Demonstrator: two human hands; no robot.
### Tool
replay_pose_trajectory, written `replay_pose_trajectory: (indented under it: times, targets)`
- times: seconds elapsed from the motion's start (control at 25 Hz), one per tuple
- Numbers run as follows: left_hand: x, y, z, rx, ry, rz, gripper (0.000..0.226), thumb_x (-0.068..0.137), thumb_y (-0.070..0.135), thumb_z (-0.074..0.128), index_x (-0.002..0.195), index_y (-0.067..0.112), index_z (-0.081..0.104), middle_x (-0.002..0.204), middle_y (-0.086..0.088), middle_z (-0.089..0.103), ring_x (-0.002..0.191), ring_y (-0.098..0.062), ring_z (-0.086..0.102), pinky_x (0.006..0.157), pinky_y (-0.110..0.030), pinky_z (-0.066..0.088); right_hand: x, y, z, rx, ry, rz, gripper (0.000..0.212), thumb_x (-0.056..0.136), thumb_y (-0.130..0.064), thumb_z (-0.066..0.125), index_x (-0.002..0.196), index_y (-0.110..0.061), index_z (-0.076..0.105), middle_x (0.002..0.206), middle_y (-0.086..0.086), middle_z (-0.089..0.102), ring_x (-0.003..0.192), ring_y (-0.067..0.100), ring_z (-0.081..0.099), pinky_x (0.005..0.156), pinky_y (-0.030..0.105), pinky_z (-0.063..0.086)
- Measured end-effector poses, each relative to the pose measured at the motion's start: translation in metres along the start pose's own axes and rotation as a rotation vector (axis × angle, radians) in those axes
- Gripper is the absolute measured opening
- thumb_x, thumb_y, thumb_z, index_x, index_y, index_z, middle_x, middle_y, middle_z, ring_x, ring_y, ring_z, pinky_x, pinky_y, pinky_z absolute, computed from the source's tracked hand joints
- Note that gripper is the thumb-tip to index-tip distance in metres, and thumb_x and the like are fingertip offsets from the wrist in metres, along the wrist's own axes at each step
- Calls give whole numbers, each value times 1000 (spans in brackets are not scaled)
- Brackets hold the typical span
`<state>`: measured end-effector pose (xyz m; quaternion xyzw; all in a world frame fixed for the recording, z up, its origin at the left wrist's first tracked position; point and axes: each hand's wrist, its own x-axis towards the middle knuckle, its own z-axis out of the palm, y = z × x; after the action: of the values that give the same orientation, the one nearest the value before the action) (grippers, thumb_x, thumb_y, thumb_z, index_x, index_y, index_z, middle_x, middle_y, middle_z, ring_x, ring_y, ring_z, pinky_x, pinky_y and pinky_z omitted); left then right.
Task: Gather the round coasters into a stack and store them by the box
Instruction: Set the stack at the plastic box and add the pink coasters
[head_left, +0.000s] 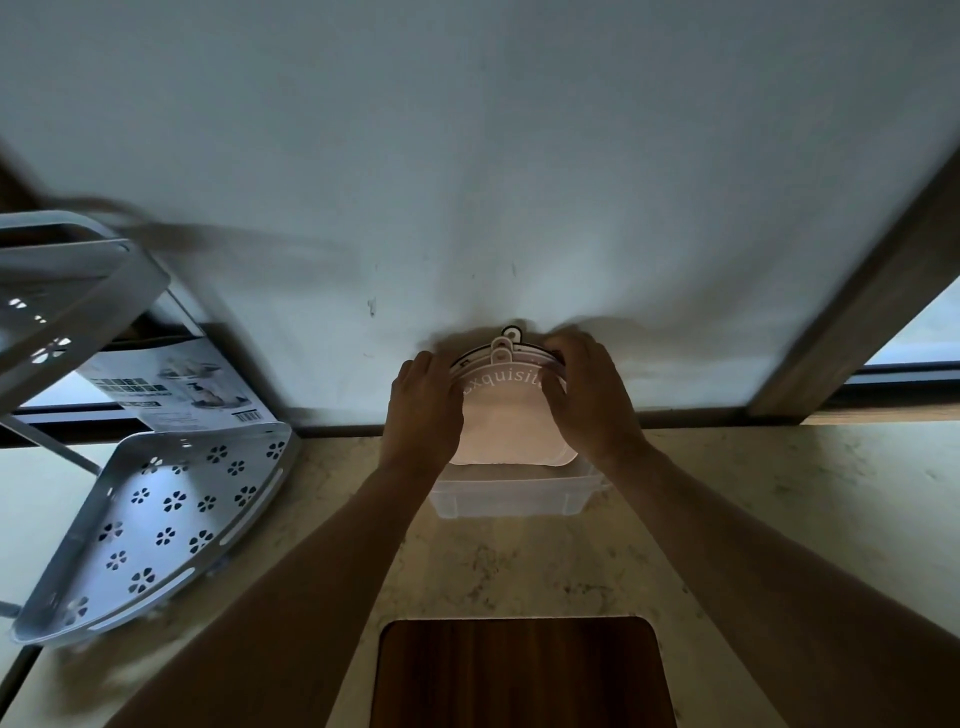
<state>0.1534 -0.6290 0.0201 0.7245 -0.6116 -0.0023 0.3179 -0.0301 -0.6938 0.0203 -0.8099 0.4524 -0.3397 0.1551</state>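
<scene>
A stack of round coasters (506, 382) stands on edge against the white wall, behind a clear plastic box (511, 496) with a white lid. The front coaster is pale with the word "exquisite" along its rim, and hanging tabs stick up at the top. My left hand (423, 402) grips the stack's left edge. My right hand (592, 397) grips its right edge. The lower part of the stack is hidden behind the box lid and my hands.
A white corner shelf rack (156, 519) with flower-shaped holes stands at the left, with a printed packaging sheet (182, 387) behind it. A wooden board (519, 675) lies at the near edge of the marble counter (727, 519). A wooden frame post (857, 312) rises at the right.
</scene>
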Motion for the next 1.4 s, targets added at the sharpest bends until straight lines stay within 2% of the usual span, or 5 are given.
replay_pose_trajectory:
  times: [0.24,0.4,0.56,0.88,1.4]
  targets:
    - [-1,-3,1,-51,9,-34,11,91,2,52,101,6,55,99,-15,60,91,-33,52,76,-41,44,0,-2,-1,79,74,-47,25,83,-13,69,102,-14,53,103,4,53,82,15,54,70,24,49]
    - [-2,-2,-2,-134,61,-49,12,92,1,50,103,4,54,102,-15,58,95,-32,51,81,-43,44,-1,-2,-2,154,23,46,46,78,-14,77,116,-14,52,110,5,63,91,15,61,77,23,50]
    - [-4,1,-4,-181,96,-20,14,94,1,49,107,3,52,103,-18,57,94,-32,52,80,-44,46,0,-2,-2,73,19,17,22,88,-11,67,107,-4,60,106,13,62,97,30,59,79,28,42]
    - [-3,3,-6,-195,79,-2,21,95,0,46,115,2,52,108,-19,56,98,-32,52,83,-44,47,-1,-3,-4,117,36,40,15,93,-14,61,107,-8,60,103,8,62,89,18,55,73,18,32]
    - [3,-3,-3,-172,55,-79,27,92,10,58,119,12,56,116,-14,54,105,-30,49,89,-42,45,3,2,-2,6,40,38,20,87,-10,69,107,-5,66,110,13,63,99,31,58,84,36,47]
